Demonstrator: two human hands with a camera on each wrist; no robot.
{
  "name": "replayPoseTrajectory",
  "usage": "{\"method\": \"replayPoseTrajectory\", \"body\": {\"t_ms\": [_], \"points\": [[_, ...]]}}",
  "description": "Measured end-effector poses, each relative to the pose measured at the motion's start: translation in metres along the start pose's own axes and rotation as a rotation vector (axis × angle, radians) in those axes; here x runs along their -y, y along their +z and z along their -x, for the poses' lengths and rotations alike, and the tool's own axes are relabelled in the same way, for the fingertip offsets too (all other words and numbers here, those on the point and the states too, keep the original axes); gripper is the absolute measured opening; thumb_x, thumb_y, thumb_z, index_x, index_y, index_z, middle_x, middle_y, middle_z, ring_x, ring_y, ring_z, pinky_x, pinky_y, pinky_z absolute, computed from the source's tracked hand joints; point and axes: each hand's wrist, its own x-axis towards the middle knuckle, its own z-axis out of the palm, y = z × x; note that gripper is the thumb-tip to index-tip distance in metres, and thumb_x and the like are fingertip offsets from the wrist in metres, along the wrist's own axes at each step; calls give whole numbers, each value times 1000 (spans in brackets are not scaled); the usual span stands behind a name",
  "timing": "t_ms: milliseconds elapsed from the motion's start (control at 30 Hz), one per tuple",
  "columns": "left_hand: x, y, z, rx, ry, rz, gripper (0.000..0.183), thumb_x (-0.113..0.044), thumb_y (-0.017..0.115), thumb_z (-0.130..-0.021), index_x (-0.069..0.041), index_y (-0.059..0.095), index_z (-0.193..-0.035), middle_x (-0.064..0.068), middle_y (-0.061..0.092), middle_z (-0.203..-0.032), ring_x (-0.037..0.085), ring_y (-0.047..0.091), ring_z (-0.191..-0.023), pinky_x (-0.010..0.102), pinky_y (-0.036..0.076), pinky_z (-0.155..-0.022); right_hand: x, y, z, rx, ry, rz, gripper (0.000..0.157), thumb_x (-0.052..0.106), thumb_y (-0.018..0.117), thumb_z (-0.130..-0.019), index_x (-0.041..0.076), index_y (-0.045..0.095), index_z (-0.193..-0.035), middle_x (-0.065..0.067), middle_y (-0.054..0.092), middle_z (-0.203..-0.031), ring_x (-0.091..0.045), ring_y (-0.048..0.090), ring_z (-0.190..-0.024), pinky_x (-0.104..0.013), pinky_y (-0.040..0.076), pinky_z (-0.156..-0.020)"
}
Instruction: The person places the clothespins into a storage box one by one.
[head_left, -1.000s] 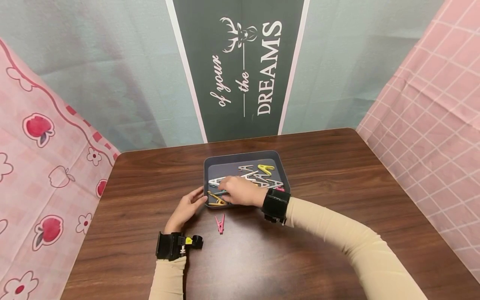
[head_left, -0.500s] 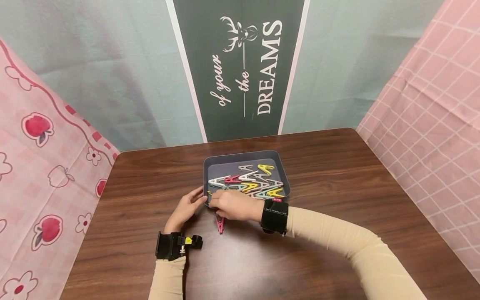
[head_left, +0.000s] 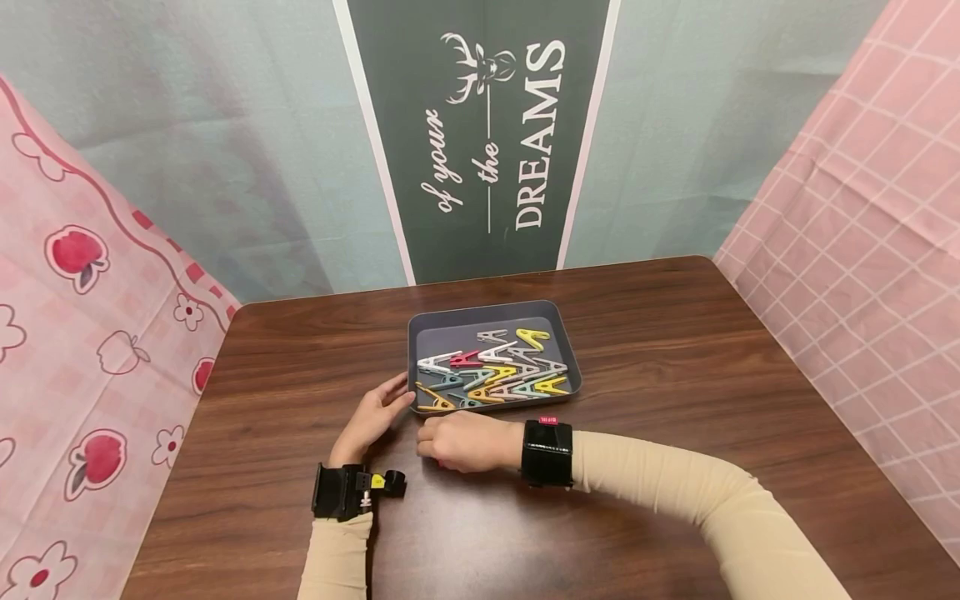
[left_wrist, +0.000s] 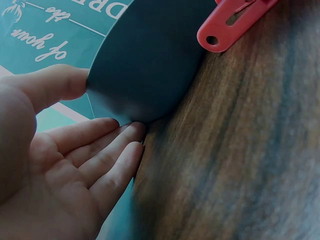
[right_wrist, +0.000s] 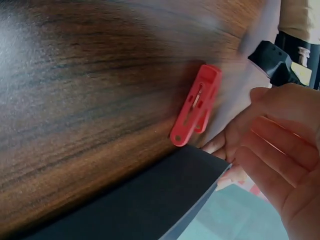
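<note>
My left hand (head_left: 371,423) rests at the near left corner of a dark grey tray (head_left: 486,313), fingers straight; in the left wrist view the thumb touches the tray's wall and the fingertips meet its base. Just in front of the tray, my right hand (head_left: 471,442) hovers over a pinkish-red clothespin (right_wrist: 192,111), hiding most of it from the head view. The right wrist view has that clothespin on the table beside the tray's wall, apart from the loosely bent right fingers. Several clothespins lie inside the tray, among them a red one (head_left: 465,358) and a yellow one (head_left: 532,337).
The dark wood-grain table (head_left: 660,350) carries the tray near its back edge. A grey-green curtain (head_left: 247,167) hangs behind, with pink patterned cloths at the left and right. Both wrists wear black camera straps (head_left: 547,454).
My right hand has left the tray's inside and come toward me, over the pinkish-red clothespin on the table. More clothespins in the tray are now uncovered. The left hand stays at the corner.
</note>
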Motion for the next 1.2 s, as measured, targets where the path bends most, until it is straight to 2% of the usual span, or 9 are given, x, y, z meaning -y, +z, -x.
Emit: {"method": "replayPoseTrajectory", "body": {"t_ms": [233, 567, 800, 967, 1200], "points": [[-1, 0, 1, 2, -7, -8, 55, -20, 54, -99, -2, 36, -148, 23, 47, -146, 33, 46, -137, 47, 36, -115, 3, 14, 0, 73, 10, 138, 18, 15, 57, -90, 17, 68, -105, 8, 67, -106, -7, 62, -101, -19, 53, -87], [-2, 1, 0, -1, -6, -5, 55, -19, 55, -98, -2, 36, -148, 23, 48, -145, 34, 47, -136, 48, 37, -115, -1, 28, 2, 62, 80, 207, 12, 18, 58, -89, 19, 70, -93, 9, 66, -95, -8, 60, -92, -20, 53, -75], [-3, 0, 1, 0, -4, -8, 55, -18, 55, -98, -1, 36, -147, 23, 48, -144, 34, 47, -136, 48, 37, -115, -4, 29, 4, 37, 108, 152, 13, 28, 61, -90, 19, 70, -87, 9, 66, -88, -10, 59, -84, -21, 50, -69], [-4, -1, 2, 5, -8, -11, 56, -20, 55, -98, -2, 36, -148, 23, 47, -145, 34, 47, -136, 48, 37, -115, -4, 30, 4, 31, 117, 124, 11, 24, 62, -89, 18, 71, -87, 8, 66, -87, -11, 60, -82, -23, 51, -67], [-3, -1, 2, 3, -15, -16, 56, -21, 55, -99, -2, 36, -148, 22, 47, -145, 33, 46, -137, 48, 36, -116, -7, 31, 8, 73, 147, 45, 8, 18, 66, -84, 18, 70, -91, 8, 66, -91, -11, 61, -87, -23, 53, -72]]}}
